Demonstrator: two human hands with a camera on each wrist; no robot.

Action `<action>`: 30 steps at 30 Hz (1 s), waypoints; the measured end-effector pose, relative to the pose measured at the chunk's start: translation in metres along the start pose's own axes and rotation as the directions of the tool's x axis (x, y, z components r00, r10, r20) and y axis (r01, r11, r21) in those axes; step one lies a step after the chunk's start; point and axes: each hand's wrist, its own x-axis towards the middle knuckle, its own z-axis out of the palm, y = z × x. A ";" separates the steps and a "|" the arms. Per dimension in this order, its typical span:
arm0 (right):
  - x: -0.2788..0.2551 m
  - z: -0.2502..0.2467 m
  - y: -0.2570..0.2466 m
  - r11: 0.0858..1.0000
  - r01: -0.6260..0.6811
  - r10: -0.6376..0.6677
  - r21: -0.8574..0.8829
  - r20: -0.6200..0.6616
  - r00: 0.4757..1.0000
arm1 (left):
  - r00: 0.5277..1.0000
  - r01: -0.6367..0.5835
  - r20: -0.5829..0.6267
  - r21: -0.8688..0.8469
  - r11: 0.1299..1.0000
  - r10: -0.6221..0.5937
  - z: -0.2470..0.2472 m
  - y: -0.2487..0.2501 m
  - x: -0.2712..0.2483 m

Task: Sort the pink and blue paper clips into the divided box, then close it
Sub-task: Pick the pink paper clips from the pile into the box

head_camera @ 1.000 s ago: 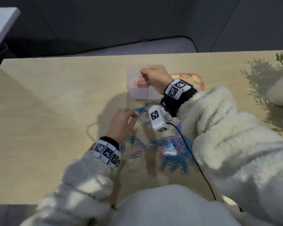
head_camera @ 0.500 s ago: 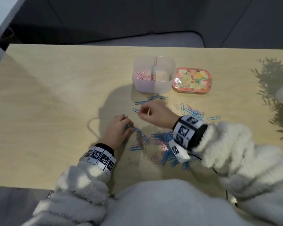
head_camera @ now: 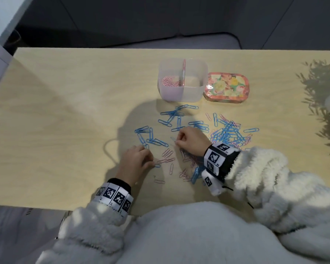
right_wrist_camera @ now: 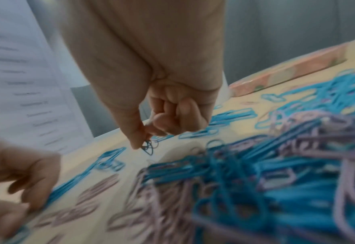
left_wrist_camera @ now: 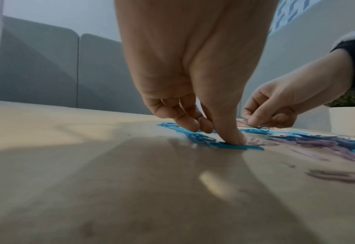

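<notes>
The clear divided box (head_camera: pixel 182 93) stands open at the back, with pink clips (head_camera: pixel 169 81) in its left compartment; the right one looks bare. Its floral lid (head_camera: pixel 226 87) lies just to the right. Blue clips (head_camera: pixel 176 116) and a mixed pink and blue pile (head_camera: pixel 228 135) are strewn in front. My right hand (head_camera: pixel 191 139) pinches a bluish paper clip (right_wrist_camera: pixel 148 147) between thumb and forefinger, just above the table. My left hand (head_camera: pixel 136 161) is low at the left, fingertips (left_wrist_camera: pixel 233 140) pinching a blue clip (left_wrist_camera: pixel 241 147) that lies on the wood.
Several pink clips (head_camera: pixel 167 159) lie between my hands. A white plant pot (left_wrist_camera: pixel 349 120) stands at the table's right end. The wooden table (head_camera: pixel 65 111) stretches left, and its near edge runs just under my sleeves.
My right hand came back from the box's left compartment to the table and pinched up a clip. My left hand stayed low on the clips, shifting slightly toward me.
</notes>
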 end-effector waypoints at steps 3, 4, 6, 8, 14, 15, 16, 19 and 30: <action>-0.002 -0.010 0.003 0.995 0.028 -0.040 -0.099 -0.117 0.992 | 0.998 0.007 -0.065 0.038 0.999 -0.005 -0.002 -0.009 0.000; -0.004 -0.009 0.002 0.985 0.073 -0.093 -0.158 -0.123 0.988 | 0.997 0.001 -0.079 0.044 0.999 0.002 -0.002 -0.009 -0.001; -0.012 0.000 -0.005 0.937 0.237 -0.254 -0.256 -0.034 0.967 | 0.996 -0.042 -0.076 0.043 0.998 0.045 -0.003 -0.006 -0.004; -0.019 0.016 -0.009 0.857 0.421 -0.403 -0.297 0.122 0.907 | 0.994 -0.107 -0.005 0.002 0.994 0.107 -0.002 -0.003 -0.011; -0.031 0.047 -0.005 0.558 0.557 -0.571 -0.616 0.203 0.796 | 0.990 -0.105 0.090 -0.077 0.992 0.111 0.009 0.005 -0.026; -0.033 0.051 -0.001 0.556 0.563 -0.598 -0.612 0.176 0.782 | 0.992 -0.098 0.069 -0.079 0.992 0.104 0.011 0.007 -0.026; -0.036 0.053 0.004 0.580 0.582 -0.620 -0.571 0.155 0.769 | 0.994 -0.097 0.049 -0.072 0.993 0.100 0.014 0.009 -0.026; -0.046 0.043 0.013 0.726 0.576 -0.603 -0.376 0.056 0.796 | 0.991 -0.130 0.024 -0.016 0.991 0.131 0.020 0.019 -0.020; -0.040 0.001 0.025 0.944 0.120 -0.146 -0.307 -0.062 0.987 | 0.980 -0.185 -0.066 0.073 0.980 0.190 0.018 0.062 0.028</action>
